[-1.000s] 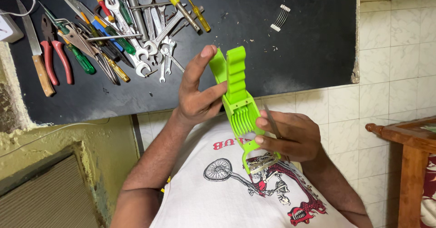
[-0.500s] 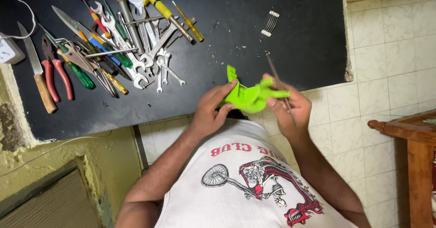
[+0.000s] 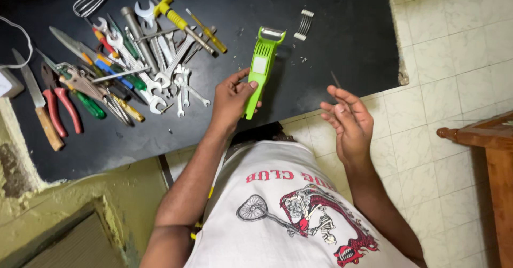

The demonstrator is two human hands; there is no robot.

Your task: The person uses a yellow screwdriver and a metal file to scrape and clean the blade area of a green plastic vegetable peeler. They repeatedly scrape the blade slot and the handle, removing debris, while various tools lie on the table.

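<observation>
We are gripping the green peeler [image 3: 261,71] in our left hand [image 3: 231,100], long axis pointing away over the black surface [image 3: 342,44]; right hand [image 3: 348,123] is pinching a thin pin [image 3: 336,80], just beside.

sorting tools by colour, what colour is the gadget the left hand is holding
Bright lime green, with a metal blade end, clearest in the head view: the gadget is held by the left hand above the black countertop.

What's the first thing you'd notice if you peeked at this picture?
The bright green plastic tool jumps out, lying on the black countertop with the left hand gripping its lower end. Next comes the jumbled pile of wrenches, screwdrivers and pliers at the counter's left. The right hand is raised beside the counter's edge, pinching a thin dark pin.
</observation>
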